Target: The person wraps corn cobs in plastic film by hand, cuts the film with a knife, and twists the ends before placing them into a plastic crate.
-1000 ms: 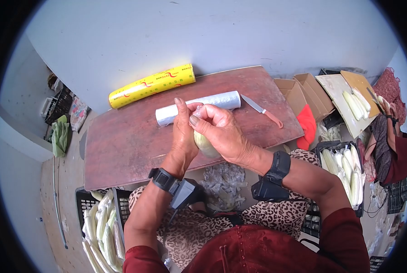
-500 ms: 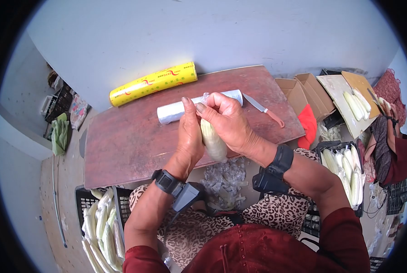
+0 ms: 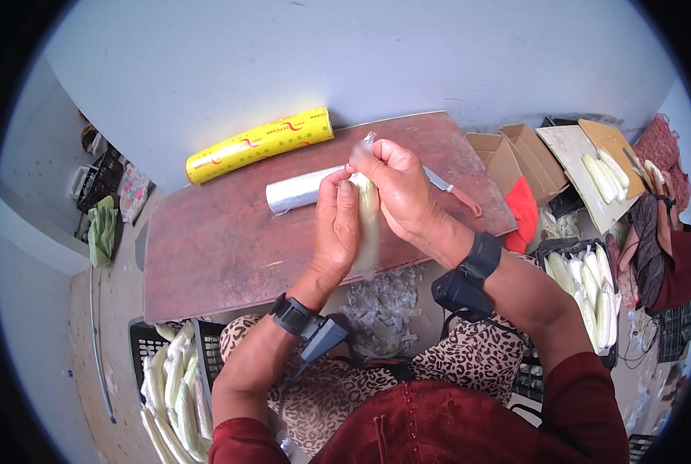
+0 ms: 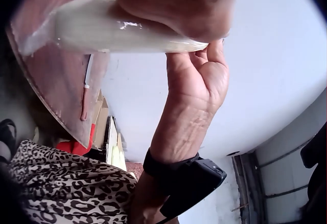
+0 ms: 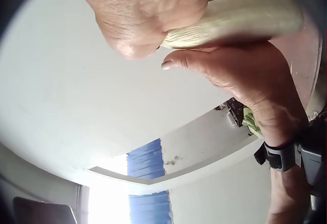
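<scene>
- the red-brown tabletop (image 3: 206, 247) lies ahead of me, with the yellow roll (image 3: 260, 145) along its far side, where it was.
- my right hand (image 3: 405, 189) has risen away from me and now covers the far end of the clear film roll (image 3: 303, 191); its fingers pinch the top end of the wrapped ear, their exact grip partly hidden.
- my left hand (image 3: 336, 232) has shifted a little to the right, its fingers curled against the near side of the ear.
- the wrapped ear (image 3: 368, 232), pale and corn-like, is off the table between my hands, straighter than a moment ago; i judge the work is at its top end.
- the knife (image 3: 467, 201) lies untouched, its blade now partly behind my right hand.
- a tuft of film (image 3: 370, 138) sticks up higher past my right fingers, so i'd say that end is loose.
</scene>
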`<state>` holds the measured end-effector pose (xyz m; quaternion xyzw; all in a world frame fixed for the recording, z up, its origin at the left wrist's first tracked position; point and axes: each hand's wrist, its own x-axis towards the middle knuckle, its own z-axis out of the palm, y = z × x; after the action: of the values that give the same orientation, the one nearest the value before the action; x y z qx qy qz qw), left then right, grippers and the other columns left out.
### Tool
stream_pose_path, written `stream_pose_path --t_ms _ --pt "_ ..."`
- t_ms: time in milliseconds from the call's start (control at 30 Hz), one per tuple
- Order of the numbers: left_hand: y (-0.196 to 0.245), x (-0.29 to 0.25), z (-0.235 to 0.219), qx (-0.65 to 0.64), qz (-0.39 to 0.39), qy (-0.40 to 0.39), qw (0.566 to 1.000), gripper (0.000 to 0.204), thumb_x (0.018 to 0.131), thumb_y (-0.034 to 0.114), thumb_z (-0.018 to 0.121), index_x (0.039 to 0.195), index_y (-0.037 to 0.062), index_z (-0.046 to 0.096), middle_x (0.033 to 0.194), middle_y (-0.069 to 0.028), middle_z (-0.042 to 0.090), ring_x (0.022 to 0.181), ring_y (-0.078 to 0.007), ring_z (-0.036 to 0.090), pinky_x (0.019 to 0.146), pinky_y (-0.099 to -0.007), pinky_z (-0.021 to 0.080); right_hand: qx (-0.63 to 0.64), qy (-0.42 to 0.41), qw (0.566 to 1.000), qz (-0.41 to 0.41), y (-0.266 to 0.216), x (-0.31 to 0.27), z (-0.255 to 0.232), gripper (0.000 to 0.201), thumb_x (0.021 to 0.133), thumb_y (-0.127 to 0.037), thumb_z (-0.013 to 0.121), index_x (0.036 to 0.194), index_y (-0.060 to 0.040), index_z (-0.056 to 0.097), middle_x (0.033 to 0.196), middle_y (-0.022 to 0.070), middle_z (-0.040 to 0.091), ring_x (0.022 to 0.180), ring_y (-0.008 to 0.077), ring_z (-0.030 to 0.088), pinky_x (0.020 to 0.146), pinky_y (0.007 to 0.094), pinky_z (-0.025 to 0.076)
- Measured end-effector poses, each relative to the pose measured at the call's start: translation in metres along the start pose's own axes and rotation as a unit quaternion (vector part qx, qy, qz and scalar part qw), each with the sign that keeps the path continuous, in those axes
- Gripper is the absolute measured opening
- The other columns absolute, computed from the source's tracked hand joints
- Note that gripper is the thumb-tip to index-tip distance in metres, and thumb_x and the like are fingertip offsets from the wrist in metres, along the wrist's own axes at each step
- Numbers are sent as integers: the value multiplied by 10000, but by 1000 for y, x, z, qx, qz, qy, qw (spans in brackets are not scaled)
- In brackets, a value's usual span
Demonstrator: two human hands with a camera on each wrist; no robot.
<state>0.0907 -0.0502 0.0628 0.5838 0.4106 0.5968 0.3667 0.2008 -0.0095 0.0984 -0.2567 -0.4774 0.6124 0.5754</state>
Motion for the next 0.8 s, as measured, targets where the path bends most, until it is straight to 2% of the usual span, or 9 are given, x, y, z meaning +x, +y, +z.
stream_pose_path --t_ms 33,133,167,267,400,467,667,767,800 --pt "0 -1 0 -19 -7 -18 1000 514 993 428 498 1282 8 426 1106 -113 567 1001 -161 527 884 -308 439 -2 5 1000 -3 2 3 -4 226 950 -183 605 813 -4 582 778 39 606 717 66 526 628 243 453" --pt "-11 -1 3 19 -6 -47 999 598 934 439 601 1295 4 403 1126 -129 559 1018 -179 528 900 -323 440 -13 15 1000 16 0 5 -10 235 945 -191 613 810 0 584 800 48 608 729 79 532 650 254 459" --pt "-13 -2 4 6 -25 -50 998 676 870 440 691 1275 -16 398 1123 -143 558 1035 -194 529 912 -331 442 -17 19 999 25 0 4 -10 237 944 -192 614 809 1 584 799 46 604 728 79 529 647 256 457" --pt "-16 0 3 33 -33 -56 997 663 838 416 738 1214 -25 416 1101 -136 560 1010 -181 537 879 -324 463 -9 12 998 53 3 4 -16 198 954 -179 600 847 -14 579 839 44 598 757 83 542 676 254 471" --pt "-16 2 1 -40 -118 -63 990 602 810 358 779 1137 -10 432 1068 -111 560 955 -148 544 823 -303 484 -21 -7 997 69 4 6 -19 170 955 -166 598 866 -23 577 860 45 599 766 86 554 688 250 476" --pt "-16 3 -1 -48 -139 -71 987 570 803 329 789 1115 2 440 1054 -95 562 928 -131 544 799 -294 489 -41 -2 998 50 4 6 -18 214 944 -190 613 844 -2 583 817 46 594 731 81 522 641 256 455" --pt "-6 5 -5 -71 -133 -83 985 434 819 275 778 1061 35 508 994 -47 579 901 -107 541 802 -280 482 -89 -24 996 19 2 5 -15 211 940 -196 624 845 -10 596 799 27 595 725 67 512 637 243 444" --pt "-6 6 -8 -91 -140 -89 982 382 841 234 757 1095 42 544 1004 -28 594 913 -101 550 804 -273 481 -104 -31 994 16 1 4 -16 198 940 -192 628 851 -17 603 799 15 594 722 59 510 644 236 444" --pt "-6 7 -9 -96 -150 -100 979 408 853 226 740 1153 47 530 1058 -25 598 942 -103 555 837 -276 465 -109 -32 993 14 1 4 -17 201 939 -194 630 850 -16 603 795 12 591 717 57 506 641 236 441"
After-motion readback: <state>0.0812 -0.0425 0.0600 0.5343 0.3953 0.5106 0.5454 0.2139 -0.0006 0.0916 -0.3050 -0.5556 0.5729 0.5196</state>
